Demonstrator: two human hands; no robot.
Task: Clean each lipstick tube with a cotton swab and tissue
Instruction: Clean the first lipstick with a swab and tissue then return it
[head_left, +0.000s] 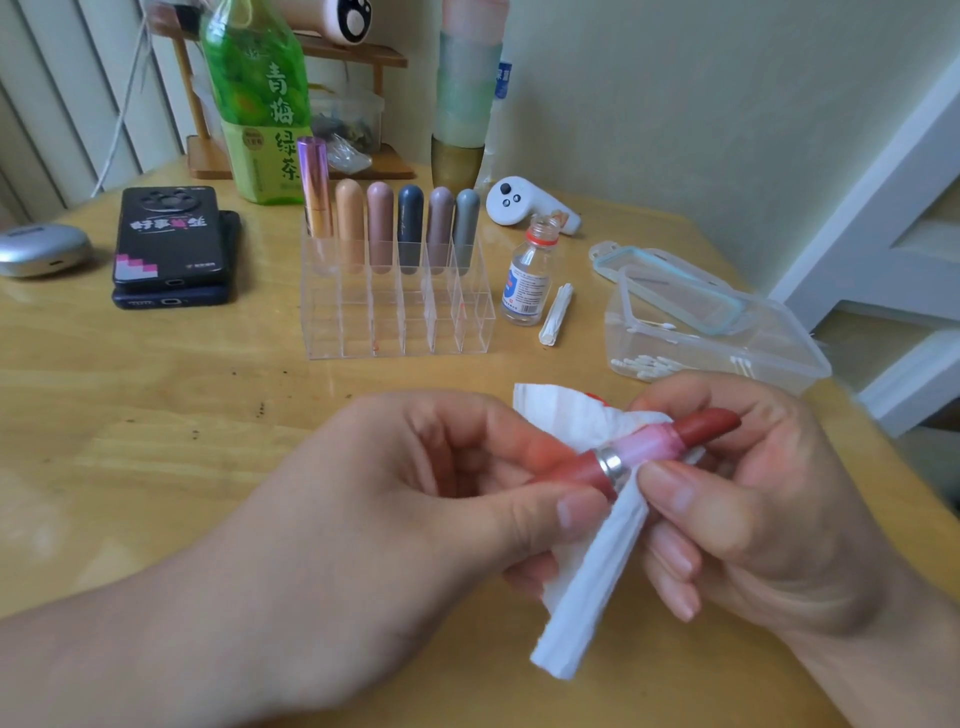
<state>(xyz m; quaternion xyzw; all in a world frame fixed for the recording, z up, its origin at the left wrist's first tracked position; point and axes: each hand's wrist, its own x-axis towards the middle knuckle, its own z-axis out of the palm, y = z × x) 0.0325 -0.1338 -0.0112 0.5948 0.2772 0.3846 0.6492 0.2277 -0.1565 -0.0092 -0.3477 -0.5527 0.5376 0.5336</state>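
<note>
Two bare hands meet low over a wooden bench (156, 415). The left hand (415, 493) has its grip closed on the red base of an uncapped lipstick tube (623, 457), thumb below and fingers above. The right hand (753, 493) is closed too, pinching a folded white tissue (587, 597) against the tube's pink inner sleeve, beside the silver ring. The red bullet points right. Behind stands a clear organiser (400, 312) with six capped lipsticks (395, 223) in its back row. To its right are a small open bottle (527, 280) and a clear box of cotton swabs (727, 353).
</note>
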